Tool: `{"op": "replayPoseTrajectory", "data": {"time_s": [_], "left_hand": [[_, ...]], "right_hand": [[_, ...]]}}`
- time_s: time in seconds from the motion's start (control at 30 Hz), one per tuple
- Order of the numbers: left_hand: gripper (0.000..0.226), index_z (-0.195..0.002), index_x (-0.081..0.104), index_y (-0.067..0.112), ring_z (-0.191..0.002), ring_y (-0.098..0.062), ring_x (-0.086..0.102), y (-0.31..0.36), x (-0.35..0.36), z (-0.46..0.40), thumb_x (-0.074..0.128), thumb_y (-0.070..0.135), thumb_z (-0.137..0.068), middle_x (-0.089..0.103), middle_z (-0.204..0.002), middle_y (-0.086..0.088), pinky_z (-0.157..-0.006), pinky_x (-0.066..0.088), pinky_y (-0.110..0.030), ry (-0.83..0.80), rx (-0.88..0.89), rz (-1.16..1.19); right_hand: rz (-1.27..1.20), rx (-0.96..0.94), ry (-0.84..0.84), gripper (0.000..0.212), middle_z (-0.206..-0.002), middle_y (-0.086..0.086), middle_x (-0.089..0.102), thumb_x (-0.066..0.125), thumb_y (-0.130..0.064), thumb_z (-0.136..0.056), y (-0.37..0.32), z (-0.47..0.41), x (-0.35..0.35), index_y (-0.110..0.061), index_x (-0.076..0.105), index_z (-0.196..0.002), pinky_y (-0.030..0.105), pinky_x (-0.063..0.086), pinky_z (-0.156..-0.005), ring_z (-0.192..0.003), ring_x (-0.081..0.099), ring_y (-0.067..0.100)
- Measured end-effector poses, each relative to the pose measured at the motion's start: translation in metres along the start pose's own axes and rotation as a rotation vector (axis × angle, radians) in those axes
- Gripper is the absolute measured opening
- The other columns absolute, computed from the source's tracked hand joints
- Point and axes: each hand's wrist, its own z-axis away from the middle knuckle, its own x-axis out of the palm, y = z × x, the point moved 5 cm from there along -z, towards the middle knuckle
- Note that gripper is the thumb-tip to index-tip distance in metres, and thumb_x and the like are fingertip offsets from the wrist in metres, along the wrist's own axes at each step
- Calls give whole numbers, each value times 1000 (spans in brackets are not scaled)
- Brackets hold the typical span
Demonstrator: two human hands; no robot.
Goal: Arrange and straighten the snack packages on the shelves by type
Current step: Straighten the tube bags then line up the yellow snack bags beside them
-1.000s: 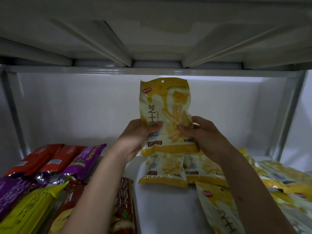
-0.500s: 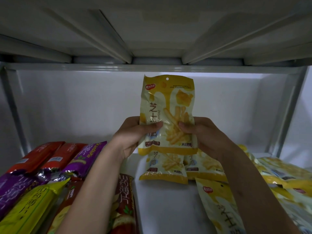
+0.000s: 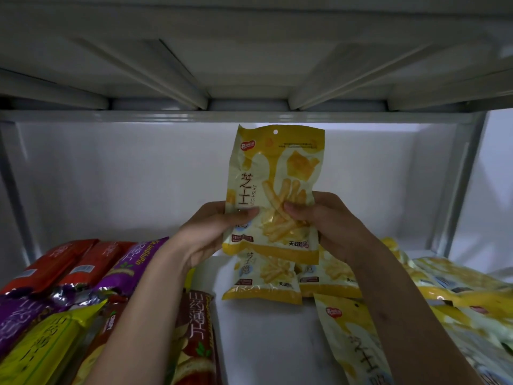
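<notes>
A yellow cheese-stick snack bag (image 3: 277, 173) is held upright in the air above the white shelf (image 3: 263, 337). My left hand (image 3: 213, 232) grips its lower left edge, thumb across the front. On the other side my right hand (image 3: 327, 223) grips the lower right edge, thumb on the front too. Directly below lie two matching yellow bags (image 3: 263, 279) flat on the shelf, side by side. Another yellow bag (image 3: 352, 340) lies nearer me at the right.
Long red, purple and yellow tube-shaped packs (image 3: 69, 287) fill the shelf's left side. A brown-red chip pack (image 3: 194, 340) lies beside my left forearm. A heap of several yellow bags (image 3: 458, 295) covers the right end. The upper shelf's underside (image 3: 249, 65) hangs close overhead.
Both hands have kept hold of the yellow bag, shifting it slightly rightward and straightening it to a more upright pose. Nothing on the shelf has moved.
</notes>
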Motion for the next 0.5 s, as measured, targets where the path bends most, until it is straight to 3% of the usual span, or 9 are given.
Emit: {"op": "replayPoseTrajectory", "data": {"time_s": [0.07,0.17,0.23,0.33,0.5], "left_hand": [[50,-125,70,-2,-120,-36,69,1,-1,2,82,15,-79,74,-123,-20,-109,50,-48,-20,1,-69],[53,-120,71,-5,-118,-45,68,1,-2,2,91,10,-74,73,-119,-26,-110,50,-57,-16,18,-161],[55,-119,72,-5,-115,-41,71,2,-4,2,92,11,-69,75,-117,-24,-107,53,-55,27,19,-151],[53,-118,72,-2,-112,-34,74,4,-2,3,84,17,-70,77,-114,-18,-99,57,-44,69,27,-56],[54,-122,72,1,-110,-32,75,8,3,2,83,24,-74,77,-116,-17,-100,56,-45,62,26,0]], "right_hand": [[0,1,-7,21,-111,14,79,69,-6,-97,1,-1,1,-3,75,-117,55,55,-104,-107,76,32],[-2,6,-33,20,-113,15,78,63,-1,-99,3,-3,0,-4,75,-115,56,52,-108,-111,74,32],[-17,4,-58,22,-116,17,77,63,-1,-99,3,-2,1,-3,75,-117,56,52,-108,-112,74,33],[-13,27,-98,26,-116,14,78,72,-10,-95,2,-1,4,-6,75,-121,54,55,-104,-110,75,32],[65,18,-2,28,-107,9,81,84,-22,-87,5,-3,1,-9,80,-111,52,59,-98,-101,78,27]]}}
